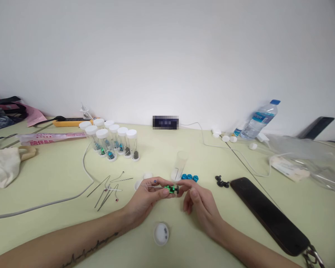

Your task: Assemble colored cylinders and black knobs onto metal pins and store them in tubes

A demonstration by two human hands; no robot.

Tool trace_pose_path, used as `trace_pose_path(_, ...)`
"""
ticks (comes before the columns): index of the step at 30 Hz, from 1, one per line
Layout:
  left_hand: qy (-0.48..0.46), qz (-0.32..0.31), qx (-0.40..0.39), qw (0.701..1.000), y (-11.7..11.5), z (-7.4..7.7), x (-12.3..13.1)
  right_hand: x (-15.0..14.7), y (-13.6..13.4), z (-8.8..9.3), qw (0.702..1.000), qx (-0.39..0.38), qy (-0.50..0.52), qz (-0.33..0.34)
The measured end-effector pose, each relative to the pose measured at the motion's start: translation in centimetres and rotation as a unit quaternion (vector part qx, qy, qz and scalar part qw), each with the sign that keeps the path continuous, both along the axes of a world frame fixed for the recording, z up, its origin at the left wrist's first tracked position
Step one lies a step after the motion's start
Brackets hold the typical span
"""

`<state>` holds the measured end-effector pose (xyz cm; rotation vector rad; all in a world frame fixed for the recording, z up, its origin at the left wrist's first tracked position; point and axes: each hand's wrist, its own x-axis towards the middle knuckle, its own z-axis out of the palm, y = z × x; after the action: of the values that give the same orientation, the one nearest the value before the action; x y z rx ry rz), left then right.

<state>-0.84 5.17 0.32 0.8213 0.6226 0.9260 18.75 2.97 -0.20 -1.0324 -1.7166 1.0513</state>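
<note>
The left hand [147, 196] is pinching a small, shiny green piece [171, 189] with a round black end [176, 190], while the right hand [202, 203] is hovering beside it, fingers parted.

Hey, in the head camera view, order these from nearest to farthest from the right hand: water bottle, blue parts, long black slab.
1. Blue parts: just beyond the right hand.
2. Long black slab: to its right.
3. Water bottle: far back, on the right.

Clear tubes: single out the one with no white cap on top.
The lone tube beside the three blue parts; the others, clustered farther left, all wear white caps on top.
</note>
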Motion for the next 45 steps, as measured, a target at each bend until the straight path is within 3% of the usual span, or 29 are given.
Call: trace_pose_path(45, 0.005, 0.008, -0.001, 1.000, 0.06, 0.22, -0.03, -0.03, -0.13, 0.07, 1.000, 0.012, -0.021, -0.011)
